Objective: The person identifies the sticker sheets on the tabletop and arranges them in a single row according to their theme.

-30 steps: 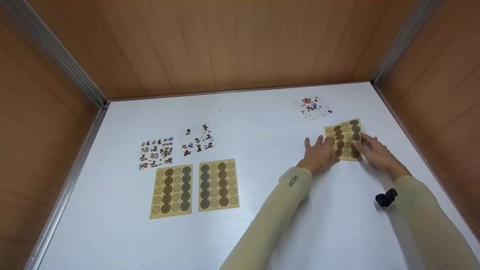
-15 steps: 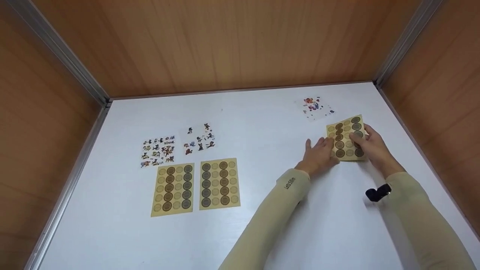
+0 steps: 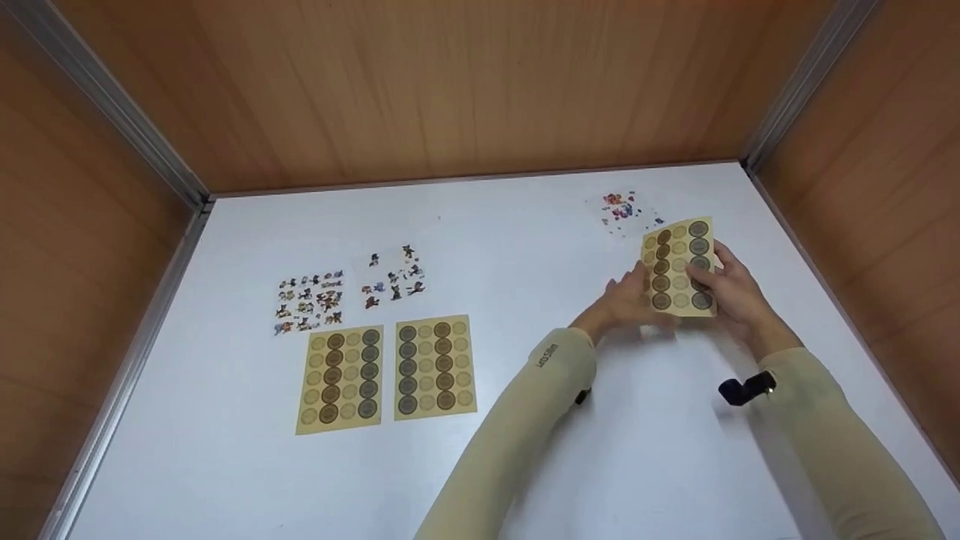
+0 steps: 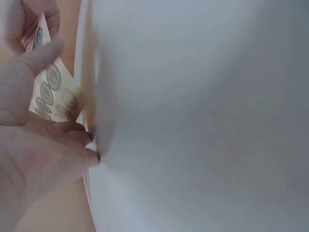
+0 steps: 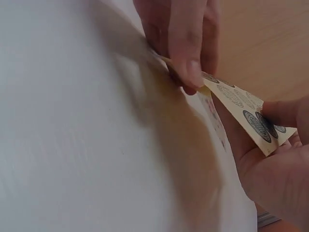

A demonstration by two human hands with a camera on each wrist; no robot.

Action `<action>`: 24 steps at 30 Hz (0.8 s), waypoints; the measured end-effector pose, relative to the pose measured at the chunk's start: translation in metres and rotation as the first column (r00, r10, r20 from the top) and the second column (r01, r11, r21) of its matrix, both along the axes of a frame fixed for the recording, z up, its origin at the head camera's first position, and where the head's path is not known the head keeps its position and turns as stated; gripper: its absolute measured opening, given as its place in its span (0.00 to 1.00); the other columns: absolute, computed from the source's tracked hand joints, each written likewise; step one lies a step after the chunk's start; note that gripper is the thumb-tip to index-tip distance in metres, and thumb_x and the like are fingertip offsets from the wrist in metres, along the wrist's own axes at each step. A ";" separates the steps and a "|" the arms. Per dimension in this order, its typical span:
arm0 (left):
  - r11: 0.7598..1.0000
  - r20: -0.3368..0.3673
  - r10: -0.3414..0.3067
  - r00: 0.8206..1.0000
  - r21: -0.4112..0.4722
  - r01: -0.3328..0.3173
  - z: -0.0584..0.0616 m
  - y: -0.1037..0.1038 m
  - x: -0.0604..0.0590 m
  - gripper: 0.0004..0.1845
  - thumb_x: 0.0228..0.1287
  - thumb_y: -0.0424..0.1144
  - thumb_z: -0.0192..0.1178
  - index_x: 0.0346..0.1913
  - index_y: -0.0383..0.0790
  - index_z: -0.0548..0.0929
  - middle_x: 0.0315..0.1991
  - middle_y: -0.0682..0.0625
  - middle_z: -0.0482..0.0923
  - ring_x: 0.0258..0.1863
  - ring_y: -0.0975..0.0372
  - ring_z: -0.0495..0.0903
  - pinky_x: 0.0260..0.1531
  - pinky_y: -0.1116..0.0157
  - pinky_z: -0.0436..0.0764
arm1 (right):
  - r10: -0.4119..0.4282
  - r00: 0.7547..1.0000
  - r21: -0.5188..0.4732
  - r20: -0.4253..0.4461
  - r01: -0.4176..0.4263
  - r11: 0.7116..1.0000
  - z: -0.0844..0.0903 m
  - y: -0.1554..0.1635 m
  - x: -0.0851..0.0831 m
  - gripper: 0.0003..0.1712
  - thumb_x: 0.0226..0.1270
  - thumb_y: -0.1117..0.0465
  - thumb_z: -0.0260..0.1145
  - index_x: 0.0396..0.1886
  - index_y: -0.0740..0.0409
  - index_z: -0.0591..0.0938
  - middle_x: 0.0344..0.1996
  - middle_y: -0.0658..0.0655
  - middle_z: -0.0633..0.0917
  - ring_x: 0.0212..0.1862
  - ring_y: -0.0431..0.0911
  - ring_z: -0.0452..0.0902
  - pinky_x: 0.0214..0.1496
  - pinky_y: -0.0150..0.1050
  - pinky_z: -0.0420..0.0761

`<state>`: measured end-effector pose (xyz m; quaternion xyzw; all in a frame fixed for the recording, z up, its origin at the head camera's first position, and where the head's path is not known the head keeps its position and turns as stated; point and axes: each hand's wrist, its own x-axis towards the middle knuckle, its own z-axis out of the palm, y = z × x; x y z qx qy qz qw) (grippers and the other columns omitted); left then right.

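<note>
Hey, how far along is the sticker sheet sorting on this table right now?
Looks done: two tan sheets lie side by side at left, with two cartoon sheets above them. In hand: a third tan sheet, lifted off the table, pinched by the right hand with the left hand at its edge. Likely left: the colourful sheet near the far right corner.
</note>
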<state>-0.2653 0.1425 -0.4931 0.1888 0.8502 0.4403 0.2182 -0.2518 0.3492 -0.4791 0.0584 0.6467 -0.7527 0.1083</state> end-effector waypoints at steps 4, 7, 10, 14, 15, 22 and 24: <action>0.964 0.156 0.067 0.985 0.246 -0.105 0.005 -0.017 -0.006 0.60 0.51 0.46 0.80 0.82 0.48 0.51 0.60 0.52 0.78 0.56 0.63 0.77 0.65 0.65 0.70 | 0.026 1.000 -0.040 -0.015 -0.027 0.999 0.007 -0.009 0.003 0.40 0.76 0.63 0.62 0.80 0.43 0.54 0.46 0.52 0.88 0.44 0.45 0.88 0.41 0.38 0.88; 0.925 0.207 0.106 0.973 0.339 -0.173 0.007 -0.033 -0.009 0.54 0.55 0.43 0.78 0.80 0.46 0.56 0.44 0.50 0.81 0.41 0.61 0.82 0.52 0.65 0.79 | 0.043 0.999 -0.055 -0.018 -0.044 0.998 0.013 -0.019 0.005 0.40 0.76 0.62 0.63 0.79 0.43 0.56 0.46 0.54 0.88 0.44 0.46 0.88 0.42 0.39 0.88; 0.883 0.285 0.141 0.948 0.398 -0.250 0.008 -0.047 -0.010 0.48 0.58 0.41 0.76 0.78 0.45 0.60 0.41 0.48 0.81 0.35 0.59 0.84 0.40 0.63 0.86 | 0.061 0.998 -0.060 -0.026 -0.062 0.996 0.017 -0.030 0.007 0.39 0.75 0.62 0.64 0.79 0.44 0.58 0.47 0.55 0.88 0.45 0.48 0.88 0.43 0.40 0.88; 0.841 0.349 0.151 0.925 0.446 -0.305 0.014 -0.064 -0.007 0.38 0.59 0.36 0.75 0.69 0.48 0.67 0.40 0.45 0.80 0.32 0.56 0.86 0.34 0.57 0.89 | 0.099 0.994 -0.065 -0.042 -0.102 0.993 0.024 -0.044 0.011 0.38 0.75 0.62 0.64 0.78 0.44 0.58 0.48 0.57 0.87 0.47 0.49 0.88 0.46 0.42 0.88; 0.836 0.348 0.151 0.925 0.455 -0.308 0.016 -0.070 -0.006 0.35 0.60 0.36 0.75 0.67 0.49 0.68 0.40 0.45 0.81 0.32 0.56 0.87 0.34 0.56 0.89 | 0.110 0.993 -0.060 -0.046 -0.113 0.992 0.025 -0.048 0.012 0.38 0.75 0.62 0.64 0.78 0.44 0.58 0.49 0.57 0.87 0.48 0.49 0.87 0.47 0.42 0.87; 0.822 0.301 0.082 0.950 0.519 -0.235 0.033 -0.111 0.014 0.27 0.63 0.33 0.71 0.60 0.47 0.70 0.44 0.41 0.80 0.38 0.52 0.88 0.35 0.52 0.89 | 0.197 0.974 0.042 -0.110 -0.194 0.980 0.031 -0.075 0.021 0.39 0.75 0.60 0.64 0.79 0.45 0.57 0.53 0.60 0.86 0.50 0.51 0.86 0.49 0.43 0.87; 0.824 0.289 0.068 0.955 0.524 -0.217 0.035 -0.124 0.021 0.26 0.64 0.33 0.70 0.60 0.46 0.70 0.45 0.41 0.79 0.39 0.52 0.87 0.35 0.51 0.89 | 0.223 0.968 0.116 -0.117 -0.210 0.971 0.031 -0.085 0.024 0.39 0.75 0.58 0.64 0.79 0.44 0.57 0.53 0.59 0.85 0.50 0.50 0.86 0.49 0.43 0.87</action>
